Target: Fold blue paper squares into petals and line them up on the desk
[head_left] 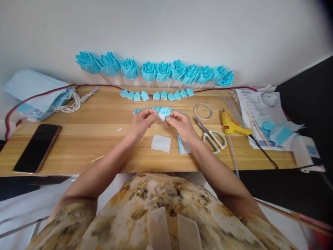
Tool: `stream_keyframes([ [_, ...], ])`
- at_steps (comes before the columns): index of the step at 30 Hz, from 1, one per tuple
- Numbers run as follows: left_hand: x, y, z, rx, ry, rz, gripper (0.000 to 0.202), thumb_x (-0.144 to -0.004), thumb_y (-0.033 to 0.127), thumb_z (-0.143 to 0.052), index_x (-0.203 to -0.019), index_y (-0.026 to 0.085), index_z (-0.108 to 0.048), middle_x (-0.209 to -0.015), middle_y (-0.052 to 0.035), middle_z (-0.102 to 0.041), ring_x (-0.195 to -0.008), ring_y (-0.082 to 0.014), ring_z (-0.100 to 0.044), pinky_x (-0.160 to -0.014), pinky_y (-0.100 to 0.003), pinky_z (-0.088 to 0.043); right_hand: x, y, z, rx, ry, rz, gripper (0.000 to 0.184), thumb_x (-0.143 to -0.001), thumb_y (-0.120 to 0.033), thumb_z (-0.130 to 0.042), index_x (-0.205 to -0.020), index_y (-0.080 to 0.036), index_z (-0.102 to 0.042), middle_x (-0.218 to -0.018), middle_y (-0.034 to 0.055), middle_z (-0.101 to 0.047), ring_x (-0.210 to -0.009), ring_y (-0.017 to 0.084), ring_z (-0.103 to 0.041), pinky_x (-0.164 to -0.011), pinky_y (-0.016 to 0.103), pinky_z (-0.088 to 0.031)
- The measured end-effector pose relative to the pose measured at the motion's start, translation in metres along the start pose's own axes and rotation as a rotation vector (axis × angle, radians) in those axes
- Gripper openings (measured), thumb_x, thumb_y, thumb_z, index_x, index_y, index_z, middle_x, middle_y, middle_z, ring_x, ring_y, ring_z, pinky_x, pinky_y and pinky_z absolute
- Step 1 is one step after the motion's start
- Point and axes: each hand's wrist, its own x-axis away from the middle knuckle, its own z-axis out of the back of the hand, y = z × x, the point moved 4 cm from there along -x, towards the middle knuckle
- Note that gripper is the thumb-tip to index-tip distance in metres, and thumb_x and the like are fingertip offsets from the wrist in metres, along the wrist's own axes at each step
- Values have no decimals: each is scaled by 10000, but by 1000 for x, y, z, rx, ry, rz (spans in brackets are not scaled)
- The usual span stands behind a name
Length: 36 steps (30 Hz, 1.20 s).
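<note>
Between my two hands is a small folded blue-and-white fabric petal [164, 113], raised over the middle of the table. My left hand [142, 121] pinches its left side. The fingers of my right hand [179, 123] are closed on its right edge. Behind the hands lies a row of small blue petals [155, 108], partly hidden by them. Nearer to me are a white fabric square [161, 143] and a blue-edged white piece [183, 146], the latter partly under my right wrist.
Scissors [208, 133], a tape roll [203, 111] and a yellow glue gun [231, 126] lie to the right. Farther back stand blue fabric flowers [163, 72] on sticks, behind more petals [171, 97]. A phone [37, 148] lies left, near bagged pale sheets [36, 88].
</note>
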Motion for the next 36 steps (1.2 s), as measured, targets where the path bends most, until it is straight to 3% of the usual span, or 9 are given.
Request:
stream_keyframes([
  [4,6,7,5,-104,122,-204,150,-809,306,-685,-739,187,-626,-633,27,-563,-570,-88,-443,-550,-244,-346,4,-3,2,84,78,24,257,-790,-385,-661,-645,-216,-531,-613,-46,-519,-607,107,-459,-622,275,-353],
  [8,16,13,-5,-380,48,-460,100,-860,200,-655,-762,186,-673,-645,28,-567,-600,-91,-482,-589,-249,-373,7,-8,-1,167,82,51,279,-790,-378,-649,-631,-217,-485,-606,-48,-471,-596,98,-394,-591,268,-322],
  [11,18,11,-8,-507,37,-560,78,-872,164,-651,-821,195,-701,-630,39,-532,-614,-100,-500,-631,-262,-394,8,-9,-3,177,77,79,281,-787,-372,-642,-626,-218,-470,-608,-44,-456,-602,100,-382,-579,266,-314],
  [22,15,7,-6,-641,19,-456,90,-885,266,-666,-856,227,-741,-635,21,-500,-645,-141,-493,-682,-303,-390,11,-13,-4,285,102,142,263,-795,-337,-634,-633,-230,-456,-601,-38,-453,-584,111,-375,-573,271,-350],
  [36,16,4,-8,-533,-15,-434,135,-850,149,-625,-766,212,-710,-650,17,-561,-631,-123,-481,-677,-295,-381,12,-16,-6,373,86,218,228,-793,-274,-600,-637,-232,-440,-609,-37,-475,-583,109,-399,-592,270,-364],
])
